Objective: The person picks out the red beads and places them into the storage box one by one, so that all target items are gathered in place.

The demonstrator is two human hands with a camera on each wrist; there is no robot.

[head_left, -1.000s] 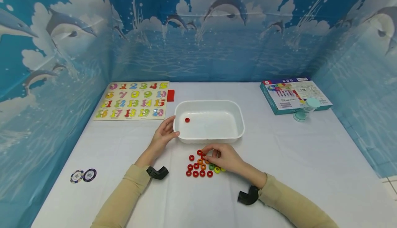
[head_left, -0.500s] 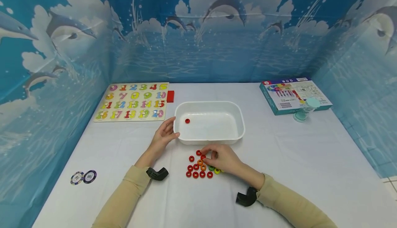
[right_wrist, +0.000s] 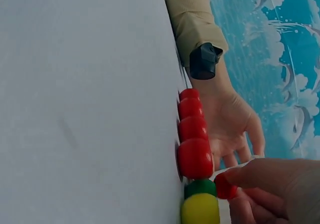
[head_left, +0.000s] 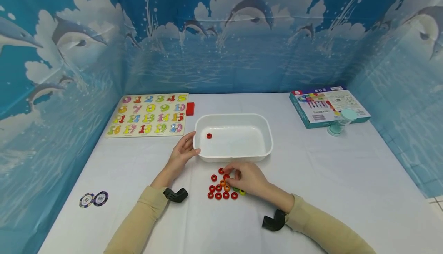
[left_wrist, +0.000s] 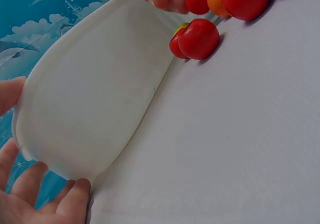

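Observation:
My left hand [head_left: 181, 151] holds the left end of a white plastic tray [head_left: 238, 156], thumb and fingers against its wall and rim. One red ring bead [head_left: 209, 136] lies inside the tray at the left. In front of it, several red, orange, green and yellow ring beads lie on the white cloth. Over their right part, my right hand [head_left: 250, 178] pinches a red bead [right_wrist: 226, 185] between thumb and fingers, partly covering the green bead [right_wrist: 201, 188] and yellow bead [right_wrist: 201, 209] in the head view. The tray wall [left_wrist: 100, 88] fills much of the left wrist view.
A number puzzle board [head_left: 147, 115] lies at the back left, with a red block [head_left: 190, 108] beside it. Two poker chips [head_left: 100, 198] lie at the left. At the back right are a boxed toy [head_left: 328, 106] and a small teal-capped sand timer [head_left: 340, 122].
My right hand has shifted slightly left over the beads, its fingertips staying at the same red bead. My left hand stays on the tray; the head view has tilted slightly.

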